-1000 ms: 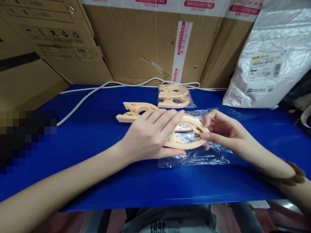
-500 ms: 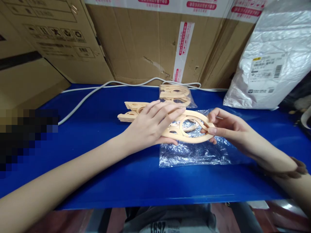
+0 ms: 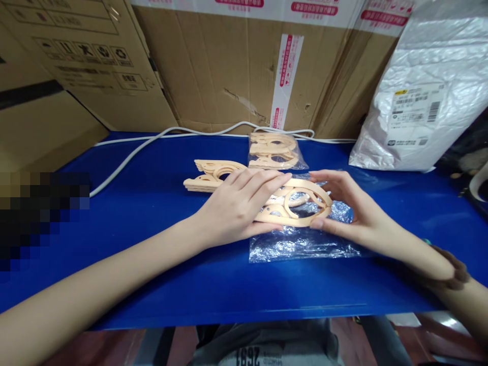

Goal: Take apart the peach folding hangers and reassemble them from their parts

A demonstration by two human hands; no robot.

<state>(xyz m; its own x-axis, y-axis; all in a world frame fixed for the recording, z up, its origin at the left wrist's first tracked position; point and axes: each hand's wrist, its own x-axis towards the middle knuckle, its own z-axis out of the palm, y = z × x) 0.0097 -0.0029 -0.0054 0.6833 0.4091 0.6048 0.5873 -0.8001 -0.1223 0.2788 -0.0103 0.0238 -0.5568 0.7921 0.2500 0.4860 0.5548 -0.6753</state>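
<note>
A cream plastic folding clothes hanger (image 3: pixel 305 222), folded up into an oval, lies over a clear plastic bag (image 3: pixel 293 249). My left hand (image 3: pixel 240 203) is laid across its left part, fingers over the far edge and thumb along the near edge. At the rounded right end, my right hand (image 3: pixel 348 206) holds it between thumb and fingers; some of those fingers are hidden. To the left, partly under my left hand, is a stack of similar hangers (image 3: pixel 202 184). Behind, more hangers (image 3: pixel 274 145) sit inside a small clear bag.
A white cable (image 3: pixel 133 157) runs along the back of the blue table (image 3: pixel 171 295). Cardboard boxes (image 3: pixel 221 66) stand behind it and at the left. A white shipping bag (image 3: pixel 415 137) with a label leans at the back right.
My right hand has spread from a pinch at the hanger's tip to a wider grip around its end. The hanger's right end has shifted slightly left and looks more closed.
</note>
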